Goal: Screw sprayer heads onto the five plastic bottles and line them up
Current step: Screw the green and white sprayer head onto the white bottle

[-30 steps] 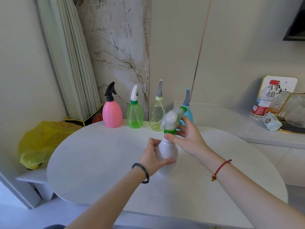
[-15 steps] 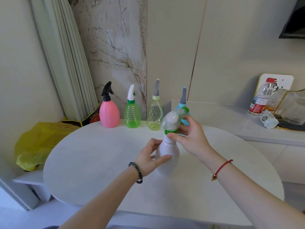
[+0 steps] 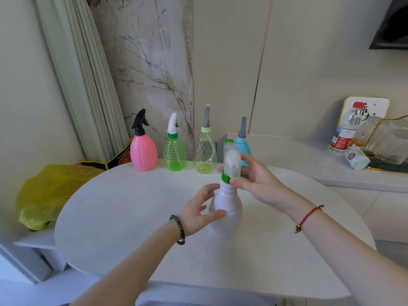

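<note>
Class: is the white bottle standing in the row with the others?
No: the white bottle stands mid-table in the left hand and right hand, apart from the row.

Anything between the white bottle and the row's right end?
Nothing visible. Left hand holds the white bottle, right hand its sprayer head; the table from there to the spot right of the blue bottle shows bare. Blue bottle stands directly behind, so steer right.

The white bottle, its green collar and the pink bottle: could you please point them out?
white bottle [image 3: 229, 198], head view, its belly.
green collar [image 3: 225, 177], head view, ribbed side.
pink bottle [image 3: 143, 153], head view, its body.
</note>
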`<state>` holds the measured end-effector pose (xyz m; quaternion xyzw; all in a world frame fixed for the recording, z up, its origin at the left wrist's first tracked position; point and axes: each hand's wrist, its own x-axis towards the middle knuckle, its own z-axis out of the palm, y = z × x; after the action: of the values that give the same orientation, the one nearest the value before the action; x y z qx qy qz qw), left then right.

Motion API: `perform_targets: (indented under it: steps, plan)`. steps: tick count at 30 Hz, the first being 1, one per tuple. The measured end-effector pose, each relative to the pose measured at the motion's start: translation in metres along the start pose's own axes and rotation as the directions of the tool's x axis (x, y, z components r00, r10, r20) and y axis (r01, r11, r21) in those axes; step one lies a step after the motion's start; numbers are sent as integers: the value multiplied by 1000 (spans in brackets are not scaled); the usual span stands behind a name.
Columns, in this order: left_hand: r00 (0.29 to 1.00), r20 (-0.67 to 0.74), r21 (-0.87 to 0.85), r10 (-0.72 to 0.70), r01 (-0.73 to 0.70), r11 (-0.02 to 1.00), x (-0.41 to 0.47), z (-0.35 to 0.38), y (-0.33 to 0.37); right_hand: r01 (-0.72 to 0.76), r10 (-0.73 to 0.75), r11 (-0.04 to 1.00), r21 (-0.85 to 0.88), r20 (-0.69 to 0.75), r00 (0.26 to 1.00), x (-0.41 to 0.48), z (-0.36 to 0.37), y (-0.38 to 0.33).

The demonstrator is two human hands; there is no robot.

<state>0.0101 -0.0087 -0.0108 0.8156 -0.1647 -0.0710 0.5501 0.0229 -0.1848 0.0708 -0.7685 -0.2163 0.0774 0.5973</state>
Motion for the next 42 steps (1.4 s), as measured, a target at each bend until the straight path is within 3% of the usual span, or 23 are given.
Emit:
perform_targets:
  steps: [14,20,23,26,36,42]
  plan:
    - [994,-109,-24,20,-23,999,0,8,2,79,-83,997,-26,-210,974,-5,11,22]
    - [996,-87,-64,15,-21,998,-3,6,-6,-86,70,990,-113,-143,987,-45,13,69]
    - [991,-132,-68,28,-37,997,2,11,-9,-63,47,987,-149,-109,993,-55,25,91]
    - [989,-142,-97,43,-57,994,17,19,-6,-28,-5,990,-138,-236,972,-46,26,100]
    - [987,-121,-98,107,-119,988,158,73,40,-12,-66,990,-143,-529,846,14,-89,110]
    - [996,-78,-100,-38,31,995,226,104,25,-97,-26,978,-187,-562,827,49,-142,143]
